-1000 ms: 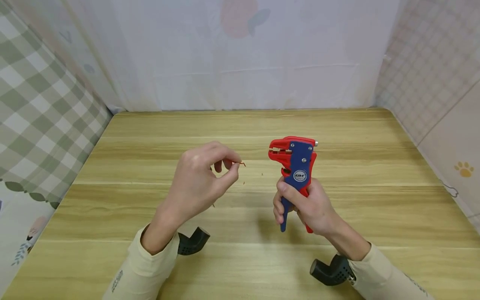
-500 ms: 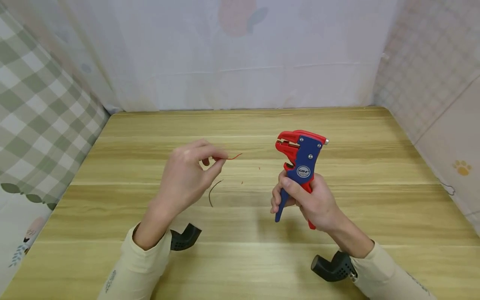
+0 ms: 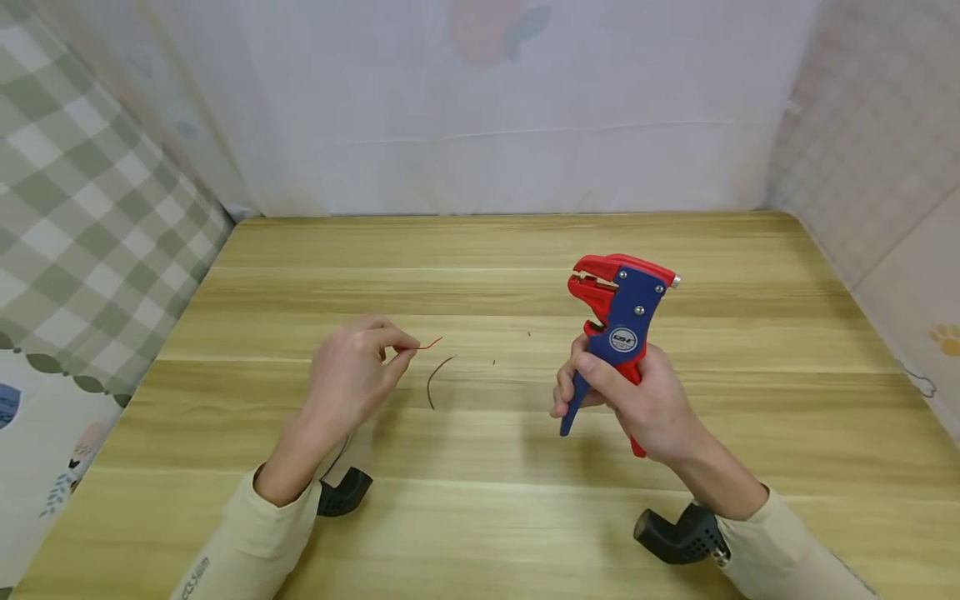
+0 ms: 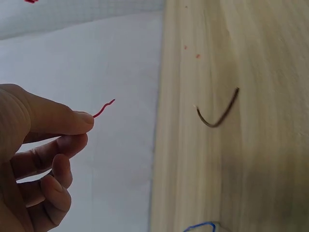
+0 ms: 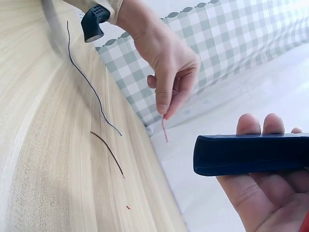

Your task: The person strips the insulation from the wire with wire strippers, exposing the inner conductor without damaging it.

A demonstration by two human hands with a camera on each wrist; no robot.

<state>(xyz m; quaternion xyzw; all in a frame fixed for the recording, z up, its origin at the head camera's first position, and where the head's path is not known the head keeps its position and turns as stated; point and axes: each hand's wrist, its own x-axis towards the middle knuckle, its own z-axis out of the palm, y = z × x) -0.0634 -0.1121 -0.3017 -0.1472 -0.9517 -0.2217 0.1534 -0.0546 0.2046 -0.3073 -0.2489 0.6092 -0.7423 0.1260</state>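
My left hand (image 3: 352, 367) pinches a short red wire (image 3: 431, 344) between thumb and forefinger, its free end poking out to the right. In the left wrist view the red wire (image 4: 104, 108) has a slight bend, and the other fingers curl loosely below. To the right, my right hand (image 3: 637, 400) grips the handles of a red and blue wire stripper (image 3: 626, 312), held upright with its head pointing left. A brown wire (image 3: 430, 383) lies curved on the table between the hands. A blue wire (image 5: 94, 92) lies beyond it in the right wrist view.
Tiny red insulation scraps (image 4: 197, 56) are scattered on the wooden table (image 3: 480, 517), between the wires and the wire stripper. A white curtain (image 3: 375, 108) hangs behind the far edge. Green checked cloth (image 3: 75, 167) borders the left side.
My left hand has drawn back to the left and toward me with the red wire, uncovering the brown wire. My right hand has shifted slightly right with the wire stripper.
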